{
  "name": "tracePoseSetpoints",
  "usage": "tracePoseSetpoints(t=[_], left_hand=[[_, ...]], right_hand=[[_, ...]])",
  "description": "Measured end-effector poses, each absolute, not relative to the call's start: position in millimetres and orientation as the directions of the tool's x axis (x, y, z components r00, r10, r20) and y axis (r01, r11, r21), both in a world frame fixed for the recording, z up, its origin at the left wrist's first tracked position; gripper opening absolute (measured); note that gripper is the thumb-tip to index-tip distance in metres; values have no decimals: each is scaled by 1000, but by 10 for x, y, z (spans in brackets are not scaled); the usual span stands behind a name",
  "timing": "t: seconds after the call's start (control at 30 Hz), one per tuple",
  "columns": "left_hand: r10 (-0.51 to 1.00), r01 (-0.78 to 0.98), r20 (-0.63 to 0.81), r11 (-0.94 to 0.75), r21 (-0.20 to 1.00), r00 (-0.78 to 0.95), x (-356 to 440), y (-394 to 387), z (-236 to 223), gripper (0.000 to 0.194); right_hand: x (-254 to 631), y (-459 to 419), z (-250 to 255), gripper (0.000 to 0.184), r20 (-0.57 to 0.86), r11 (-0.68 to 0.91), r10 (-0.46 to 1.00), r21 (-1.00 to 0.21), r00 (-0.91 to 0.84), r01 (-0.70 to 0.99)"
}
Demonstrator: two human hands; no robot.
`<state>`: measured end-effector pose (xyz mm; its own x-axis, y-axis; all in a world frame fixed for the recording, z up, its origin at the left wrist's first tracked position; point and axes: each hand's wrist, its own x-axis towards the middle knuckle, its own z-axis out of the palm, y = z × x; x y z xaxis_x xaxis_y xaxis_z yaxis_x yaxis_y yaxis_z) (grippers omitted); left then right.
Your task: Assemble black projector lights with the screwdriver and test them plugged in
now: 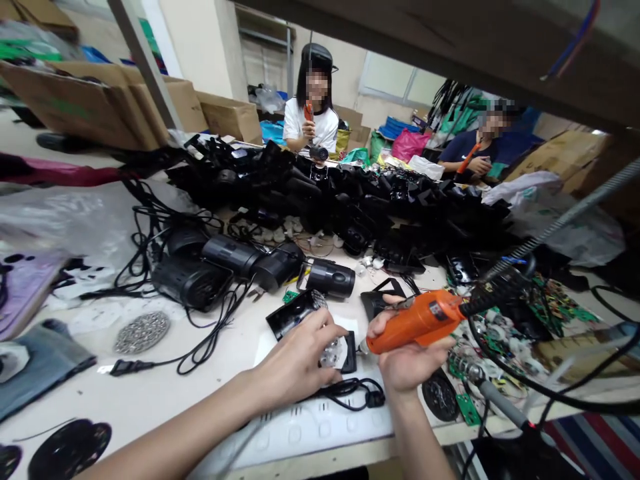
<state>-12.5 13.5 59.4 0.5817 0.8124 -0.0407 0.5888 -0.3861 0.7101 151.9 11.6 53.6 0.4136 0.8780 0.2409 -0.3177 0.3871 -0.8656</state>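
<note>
My right hand (407, 365) is wrapped round an orange electric screwdriver (420, 321), its tip pointing left at the black rim (351, 353) of a small device. My left hand (295, 357) grips that device, fingers curled over a clear and white round part (334, 352). An open black housing (287, 320) shows just beyond my left fingers; whether it belongs to the same device I cannot tell. Below the fingers lies a coiled black cable (355, 392), beside a white panel with slots (325, 425) at the table's front edge.
Black cylindrical units (190, 280) with cords lie left of centre, near a pile of screws (143, 332). Behind rises a heap of black housings (310, 190). Green circuit boards (469, 408) and a soldering iron (500, 400) lie right. Two co-workers sit opposite; a shelf hangs overhead.
</note>
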Motion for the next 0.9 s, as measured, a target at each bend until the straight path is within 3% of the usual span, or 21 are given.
tracePoseSetpoints(t=[0.23, 0.33, 0.47, 0.53, 0.67, 0.73, 0.8, 0.9], left_hand=[[889, 434, 70, -289, 853, 453, -117, 132, 473, 44], [937, 345, -15, -113, 932, 348, -106, 135, 388, 40], [928, 222, -184, 115, 968, 324, -147, 157, 326, 45], [925, 277, -222, 135, 951, 309, -206, 149, 350, 44], [955, 604, -191, 15, 797, 228, -380, 53, 469, 40], [951, 634, -198, 2, 773, 239, -465, -14, 512, 39], [940, 567, -223, 40, 823, 257, -525, -66, 525, 35], [933, 307, -235, 147, 940, 272, -549, -79, 504, 34]], right_hand=[[1579, 80, 528, 78, 262, 396, 876, -869, 404, -297], [1612, 83, 537, 73, 264, 402, 876, -863, 404, -306], [1621, 77, 546, 82, 248, 393, 871, -870, 423, -297], [1615, 64, 550, 83, 233, 377, 878, -875, 419, -303], [1615, 39, 564, 81, 218, 361, 882, -883, 418, -300], [1622, 37, 574, 81, 215, 355, 883, -888, 418, -291], [1627, 40, 586, 82, 212, 349, 883, -892, 418, -287], [1619, 45, 599, 80, 220, 356, 884, -889, 413, -287]])
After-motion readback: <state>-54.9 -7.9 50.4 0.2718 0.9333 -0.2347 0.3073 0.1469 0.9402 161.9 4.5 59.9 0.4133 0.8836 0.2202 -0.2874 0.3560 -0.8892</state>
